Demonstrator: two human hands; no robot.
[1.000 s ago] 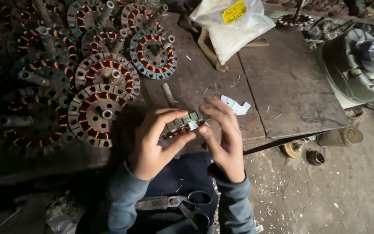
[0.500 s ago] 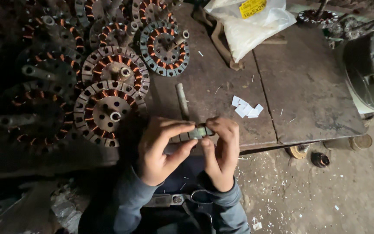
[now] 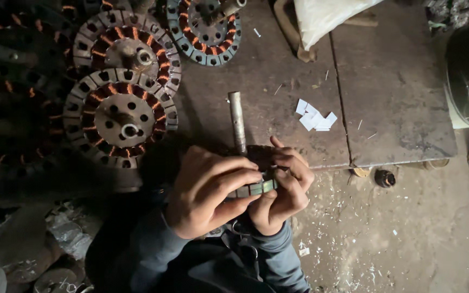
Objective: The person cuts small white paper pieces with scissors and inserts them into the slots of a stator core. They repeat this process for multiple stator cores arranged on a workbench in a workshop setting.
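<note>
Dim workshop, seen from above: dark, worn metal-topped workbench (image 3: 278,103) over a gritty concrete floor (image 3: 408,239) flecked with white scraps.

Left hand (image 3: 207,192) just below the bench's near edge, curled, fingers closed from above over a small round stator core with grey-green laminated edge (image 3: 256,187). Right hand (image 3: 283,190) pressed against it from the other side, fingers bent around the same piece, thumb underneath (most of the core hidden between the palms, only the rim and a dark upper face showing). Both hands gripping the core, touching each other at the fingertips.

Directly above the hands, a short dull grey metal tube (image 3: 237,122) lying lengthwise on the bench, its lower end just beside the core. Up and to the right of the right hand, a little heap of white paper slips (image 3: 315,116), near but apart. Up and to the left of the left hand, large round wound stators with copper-orange coils (image 3: 120,116), overlapping one another and running off into shadow; one more blue-grey wound stator (image 3: 204,30) farther above. Far above the right hand, a white plastic bag (image 3: 327,19) at the bench's back edge. Below the hands, dark blue-grey sleeves (image 3: 278,260) and a lap; something metal glinting there, too dark to tell.
</note>
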